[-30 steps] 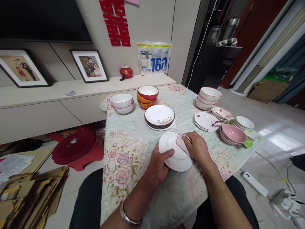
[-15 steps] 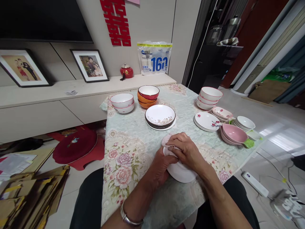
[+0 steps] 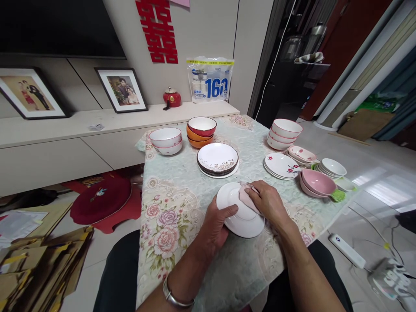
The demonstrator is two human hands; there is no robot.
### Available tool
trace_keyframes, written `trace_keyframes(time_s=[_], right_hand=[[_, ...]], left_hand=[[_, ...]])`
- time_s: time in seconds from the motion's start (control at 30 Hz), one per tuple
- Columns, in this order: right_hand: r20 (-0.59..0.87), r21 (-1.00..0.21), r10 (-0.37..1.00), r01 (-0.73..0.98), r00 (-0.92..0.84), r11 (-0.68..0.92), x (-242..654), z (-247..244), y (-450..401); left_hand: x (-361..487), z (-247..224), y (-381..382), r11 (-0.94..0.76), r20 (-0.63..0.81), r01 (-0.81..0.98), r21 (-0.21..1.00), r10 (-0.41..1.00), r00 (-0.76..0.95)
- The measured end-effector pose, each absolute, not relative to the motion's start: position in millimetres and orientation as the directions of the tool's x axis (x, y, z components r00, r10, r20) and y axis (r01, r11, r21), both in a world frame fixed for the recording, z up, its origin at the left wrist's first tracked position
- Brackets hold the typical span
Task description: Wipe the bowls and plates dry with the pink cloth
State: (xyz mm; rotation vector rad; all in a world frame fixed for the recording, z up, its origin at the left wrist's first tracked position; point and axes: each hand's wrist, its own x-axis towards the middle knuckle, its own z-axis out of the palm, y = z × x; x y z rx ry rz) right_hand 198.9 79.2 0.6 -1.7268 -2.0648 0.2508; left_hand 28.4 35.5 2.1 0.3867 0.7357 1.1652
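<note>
Plate [image 3: 244, 220], glossy white and ringed, is held by left hand [image 3: 215, 223], right hand [image 3: 269, 203] clutching pink cloth [image 3: 247, 199].

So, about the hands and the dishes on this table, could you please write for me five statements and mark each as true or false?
1. The left hand holds the white plate. True.
2. The right hand holds a spoon. False: it holds a pale pink cloth against the plate.
3. The red bowl sits on top of the orange bowls. True.
4. The silver bangle is on the right wrist. False: it is on the left wrist.
5. The pink bowls stand to the left of the dark-rimmed plates. False: they stand to the right.
</note>
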Motion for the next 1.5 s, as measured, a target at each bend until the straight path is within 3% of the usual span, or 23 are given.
trace_keyframes(time_s=[0.13, 0.3, 0.4, 0.5, 0.67, 0.87, 0.93, 1.0, 1.07, 1.13, 1.23, 1.37, 1.43, 1.5], right_hand=[[0.309, -0.429, 0.931, 0.846, -0.192, 0.317, 193.5, 1.6, 75.4], [0.421, -0.486, 0.786, 0.619, -0.453, 0.617, 176.3, 9.5, 65.4], [0.423, -0.519, 0.715, 0.499, -0.557, 0.695, 171.7, 14.3, 64.3], [0.401, -0.540, 0.778, 0.561, -0.484, 0.627, 178.9, 13.9, 69.3], [0.273, -0.582, 0.932, 0.730, -0.240, 0.359, 199.3, 6.3, 76.8], [0.265, -0.554, 0.953, 0.786, -0.148, 0.276, 206.0, 0.0, 78.6], [0.331, -0.623, 0.941, 0.733, -0.067, 0.271, 206.5, 1.5, 78.2], [0.336, -0.777, 0.942, 0.573, 0.026, 0.261, 205.7, 5.8, 75.6], [0.226, -0.916, 0.974, 0.346, 0.030, 0.202, 202.5, 11.2, 71.3], [0.121, -0.968, 0.991, 0.213, -0.055, 0.130, 197.0, 15.0, 67.4], [0.241, -0.905, 0.966, 0.338, -0.092, 0.258, 187.8, 13.7, 66.5], [0.545, -0.558, 0.834, 0.705, -0.088, 0.439, 181.3, 4.9, 71.6], [0.585, -0.434, 0.803, 0.791, -0.117, 0.431, 178.5, 2.8, 71.9], [0.578, -0.386, 0.795, 0.795, -0.186, 0.467, 173.7, 4.4, 69.2]], left_hand=[[29.0, 3.2, 34.1, 0.377, -0.323, -0.674, 0.635, 0.922, 0.212], [27.5, 6.8, 32.7, 0.411, -0.318, -0.649, 0.639, 0.911, 0.264], [27.8, 7.4, 32.8, 0.409, -0.317, -0.643, 0.648, 0.912, 0.261], [27.7, 7.7, 33.2, 0.418, -0.316, -0.628, 0.656, 0.908, 0.275], [24.7, 7.9, 33.3, 0.451, -0.323, -0.627, 0.635, 0.893, 0.314], [24.4, 5.1, 36.4, 0.395, -0.349, -0.643, 0.656, 0.914, 0.206], [25.0, 5.7, 37.2, 0.374, -0.324, -0.662, 0.650, 0.924, 0.203], [25.6, 7.1, 37.2, 0.375, -0.311, -0.669, 0.642, 0.925, 0.220], [25.9, 8.6, 36.5, 0.398, -0.319, -0.663, 0.633, 0.915, 0.245], [26.2, 9.2, 35.5, 0.423, -0.327, -0.649, 0.632, 0.905, 0.272], [26.7, 8.5, 34.3, 0.425, -0.317, -0.631, 0.649, 0.905, 0.283], [27.3, 6.8, 33.7, 0.423, -0.298, -0.636, 0.645, 0.906, 0.301], [27.5, 6.6, 33.7, 0.428, -0.298, -0.645, 0.633, 0.904, 0.308], [27.6, 7.2, 33.8, 0.436, -0.305, -0.648, 0.624, 0.900, 0.312]])
